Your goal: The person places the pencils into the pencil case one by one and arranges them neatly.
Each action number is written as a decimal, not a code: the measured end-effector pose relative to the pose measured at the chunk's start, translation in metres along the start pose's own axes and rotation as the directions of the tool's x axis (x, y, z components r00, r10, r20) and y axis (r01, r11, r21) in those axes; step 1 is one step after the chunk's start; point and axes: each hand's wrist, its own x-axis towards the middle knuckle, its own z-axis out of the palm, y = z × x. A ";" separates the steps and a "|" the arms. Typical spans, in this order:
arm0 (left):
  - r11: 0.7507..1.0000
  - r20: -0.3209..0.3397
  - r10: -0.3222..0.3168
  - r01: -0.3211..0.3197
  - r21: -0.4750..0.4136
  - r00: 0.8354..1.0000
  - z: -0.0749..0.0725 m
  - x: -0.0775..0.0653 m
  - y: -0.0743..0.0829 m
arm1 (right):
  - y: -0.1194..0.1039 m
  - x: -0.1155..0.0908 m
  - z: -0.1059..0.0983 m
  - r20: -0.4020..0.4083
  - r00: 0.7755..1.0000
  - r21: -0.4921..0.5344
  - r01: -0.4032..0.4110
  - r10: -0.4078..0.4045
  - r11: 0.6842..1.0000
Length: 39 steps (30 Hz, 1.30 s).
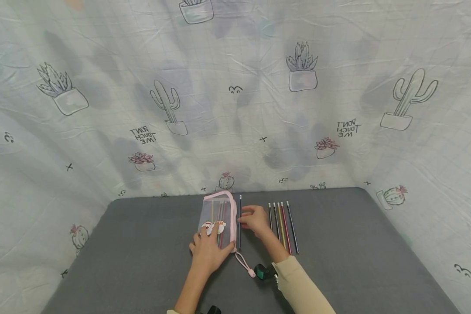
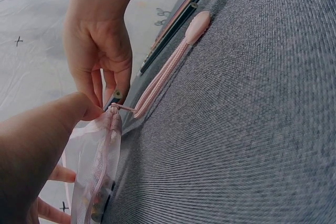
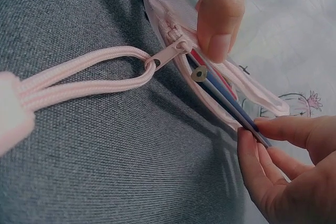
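Observation:
A clear pencil pouch [image 1: 206, 209] with pink zipper edging lies on the grey table, several coloured pencils visible inside it. My left hand [image 1: 207, 253] rests on the pouch, fingers spread; its thumb [image 3: 218, 45] touches the edge beside the zipper pull [image 3: 167, 55]. Just right of the pouch, my right hand [image 1: 256, 220] pinches a dark blue pencil [image 3: 226, 98] between thumb and fingers. In the right wrist view this pencil lies along the unzipped opening, its flat wooden end near the zipper pull. How far it is inside cannot be told.
Several pencils [image 1: 281, 224] lie side by side to the right, partly behind my right forearm. A pink strap [image 1: 242, 261] hangs from the pouch's zipper toward me. Behind the grey table [image 1: 149, 244] hangs a white cloth [image 1: 235, 113] printed with cacti.

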 end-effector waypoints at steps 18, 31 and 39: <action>1.000 -0.007 0.006 -0.006 -0.008 1.000 0.001 0.000 -0.001 | 0.008 0.005 0.016 -0.051 0.997 0.135 -0.059 0.066 0.989; 1.000 -0.002 0.003 -0.003 -0.015 1.000 0.001 0.000 -0.002 | 0.008 0.000 0.027 -0.063 0.998 0.135 0.009 -0.001 0.991; 1.000 -0.001 -0.004 0.004 -0.006 1.000 0.001 0.001 -0.001 | 0.009 -0.004 0.032 -0.067 0.996 0.071 0.070 -0.065 0.995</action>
